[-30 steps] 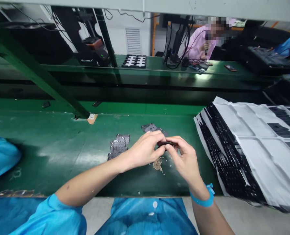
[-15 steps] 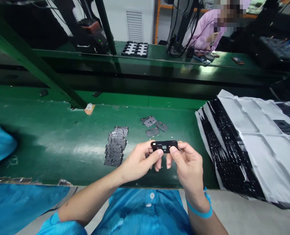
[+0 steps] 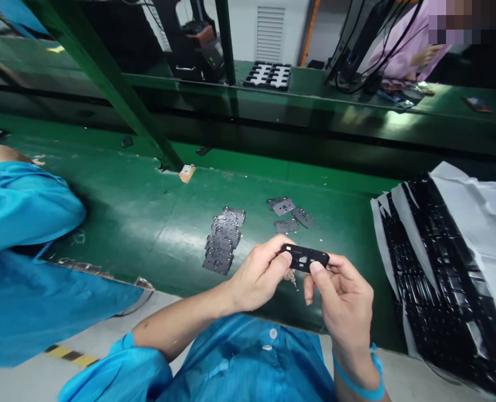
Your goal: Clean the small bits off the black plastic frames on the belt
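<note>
Between my two hands is a thin black plastic plate [image 3: 294, 259] with rectangular cutouts and a small gold patch at its left end. My left hand [image 3: 261, 273] pinches its left end, thumb on top. At the other end, my right hand [image 3: 343, 287] grips it between thumb and fingers. Beyond the hands, several similar dark plates [image 3: 286, 225] lie loose on the green bench. To the left is an overlapping row of such plates [image 3: 219, 259]. Small beige crumbs [image 3: 290, 276] show beneath the held plate.
A tall stack of black trays with white sheets [image 3: 434, 262] stands at the right. A co-worker's blue sleeve [image 3: 25, 201] reaches over the bench at the left. A green slanted post [image 3: 118, 89] meets the bench [image 3: 147, 212]. A person in pink [image 3: 402, 50] sits across.
My view has swung left, so the bench items appear farther right and more of the blue-sleeved co-worker shows. Both hands still hold the plate, now slightly tilted.
</note>
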### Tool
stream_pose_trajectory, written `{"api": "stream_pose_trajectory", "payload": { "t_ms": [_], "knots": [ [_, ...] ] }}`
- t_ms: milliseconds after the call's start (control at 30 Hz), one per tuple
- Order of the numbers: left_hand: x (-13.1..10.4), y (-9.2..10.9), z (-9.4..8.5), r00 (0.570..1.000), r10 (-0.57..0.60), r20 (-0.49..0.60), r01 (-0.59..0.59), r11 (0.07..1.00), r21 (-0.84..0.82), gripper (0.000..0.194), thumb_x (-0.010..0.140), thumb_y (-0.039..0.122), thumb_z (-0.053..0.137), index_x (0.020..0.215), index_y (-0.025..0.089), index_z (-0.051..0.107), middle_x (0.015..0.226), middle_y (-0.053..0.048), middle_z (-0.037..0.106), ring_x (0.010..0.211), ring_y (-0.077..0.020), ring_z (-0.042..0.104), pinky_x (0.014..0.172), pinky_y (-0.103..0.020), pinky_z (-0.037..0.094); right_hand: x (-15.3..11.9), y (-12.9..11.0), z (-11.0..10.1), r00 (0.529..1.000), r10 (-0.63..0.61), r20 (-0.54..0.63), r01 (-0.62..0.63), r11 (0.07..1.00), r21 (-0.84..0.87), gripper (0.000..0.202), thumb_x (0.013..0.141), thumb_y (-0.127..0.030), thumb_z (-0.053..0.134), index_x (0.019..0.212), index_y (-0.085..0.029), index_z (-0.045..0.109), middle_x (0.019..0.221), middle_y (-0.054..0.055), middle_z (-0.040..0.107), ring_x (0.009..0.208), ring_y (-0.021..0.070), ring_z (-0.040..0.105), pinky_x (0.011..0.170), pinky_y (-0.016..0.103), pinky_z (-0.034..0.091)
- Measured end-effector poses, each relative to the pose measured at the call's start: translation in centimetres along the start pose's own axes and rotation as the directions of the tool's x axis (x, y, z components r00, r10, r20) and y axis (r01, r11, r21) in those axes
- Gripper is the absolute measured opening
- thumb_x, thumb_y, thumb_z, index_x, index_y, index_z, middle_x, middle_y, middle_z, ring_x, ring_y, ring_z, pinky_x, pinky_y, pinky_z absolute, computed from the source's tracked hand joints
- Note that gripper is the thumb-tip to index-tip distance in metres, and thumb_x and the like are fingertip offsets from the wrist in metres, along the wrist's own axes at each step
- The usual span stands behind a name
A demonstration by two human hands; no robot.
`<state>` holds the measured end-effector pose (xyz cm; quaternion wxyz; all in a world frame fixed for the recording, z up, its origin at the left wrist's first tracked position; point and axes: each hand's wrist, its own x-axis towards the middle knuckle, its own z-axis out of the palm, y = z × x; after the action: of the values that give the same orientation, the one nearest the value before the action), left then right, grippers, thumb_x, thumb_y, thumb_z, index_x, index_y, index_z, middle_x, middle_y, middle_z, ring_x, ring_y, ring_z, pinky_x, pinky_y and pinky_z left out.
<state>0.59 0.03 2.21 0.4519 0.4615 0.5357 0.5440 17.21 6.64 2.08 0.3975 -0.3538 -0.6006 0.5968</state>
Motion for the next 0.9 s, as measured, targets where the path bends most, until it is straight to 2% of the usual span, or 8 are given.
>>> {"api": "stream_pose_trajectory", "payload": {
  "t_ms": [167, 300, 467, 567, 700, 900],
  "knots": [
    [-0.1, -0.5, 0.0, 0.999, 0.036, 0.018, -0.034, 0.995, -0.093, 0.036, 0.111, 0.047, 0.044, 0.111, 0.015, 0.062, 0.076, 0.002, 0.055, 0.059, -0.0108, 0.049, 0.059, -0.026, 0.04, -0.5, 0.6, 0.4, 0.993, -0.099, -0.061, 0.094, 0.993, -0.072, 0.005, 0.103, -0.023, 0.072, 0.105, -0.019, 0.073, 0.058, -0.005, 0.065, 0.044, 0.0116, 0.061, 0.045, 0.022, 0.053],
    [0.1, -0.5, 0.1, 1.0, 0.03, 0.008, -0.028, 0.974, -0.225, 0.038, 0.11, 0.05, 0.048, 0.099, 0.016, 0.06, 0.093, -0.002, 0.056, 0.057, -0.0075, 0.05, 0.055, -0.025, 0.038, -0.9, 1.1, 0.6, 0.979, -0.194, -0.066, 0.184, 0.974, -0.133, 0.009, 0.102, -0.019, 0.072, 0.11, -0.02, 0.077, 0.07, -0.002, 0.066, 0.049, 0.0129, 0.063, 0.047, 0.027, 0.054],
    [0.1, -0.3, 0.6, 1.0, -0.003, -0.018, -0.002, 0.961, -0.276, 0.039, 0.112, 0.05, 0.044, 0.1, 0.016, 0.058, 0.073, 0.003, 0.051, 0.052, -0.0081, 0.043, 0.052, -0.024, 0.034, -1.0, 1.3, 0.8, 0.968, -0.248, -0.045, 0.24, 0.961, -0.136, 0.019, 0.101, -0.014, 0.071, 0.114, -0.024, 0.079, 0.081, -0.001, 0.066, 0.052, 0.0123, 0.065, 0.048, 0.028, 0.055],
    [0.0, -0.7, 0.9, 0.999, 0.022, -0.038, -0.032, 0.962, -0.273, 0.039, 0.114, 0.049, 0.04, 0.103, 0.016, 0.058, 0.064, 0.006, 0.046, 0.05, -0.0088, 0.04, 0.052, -0.024, 0.033, -1.0, 1.2, 1.0, 0.964, -0.266, -0.03, 0.26, 0.957, -0.129, 0.021, 0.101, -0.012, 0.07, 0.115, -0.025, 0.079, 0.086, 0.0, 0.068, 0.053, 0.0124, 0.066, 0.048, 0.028, 0.055],
    [-0.1, -1.5, 1.2, 0.995, 0.07, -0.071, -0.087, 0.954, -0.288, 0.038, 0.114, 0.049, 0.039, 0.103, 0.018, 0.057, 0.066, 0.006, 0.045, 0.049, -0.0084, 0.038, 0.052, -0.024, 0.033, -1.0, 1.3, 1.2, 0.962, -0.27, -0.035, 0.264, 0.957, -0.121, 0.02, 0.101, -0.013, 0.07, 0.113, -0.026, 0.079, 0.084, 0.0, 0.068, 0.052, 0.013, 0.066, 0.047, 0.028, 0.055],
    [0.1, -1.8, 1.4, 0.995, 0.076, -0.068, -0.093, 0.952, -0.291, 0.036, 0.114, 0.047, 0.039, 0.102, 0.018, 0.057, 0.067, 0.005, 0.046, 0.051, -0.0088, 0.038, 0.054, -0.024, 0.034, -1.2, 1.4, 1.0, 0.967, -0.251, -0.038, 0.244, 0.96, -0.136, 0.016, 0.101, -0.018, 0.071, 0.113, -0.025, 0.079, 0.08, 0.001, 0.068, 0.051, 0.0152, 0.067, 0.047, 0.03, 0.057]
  ]
}}
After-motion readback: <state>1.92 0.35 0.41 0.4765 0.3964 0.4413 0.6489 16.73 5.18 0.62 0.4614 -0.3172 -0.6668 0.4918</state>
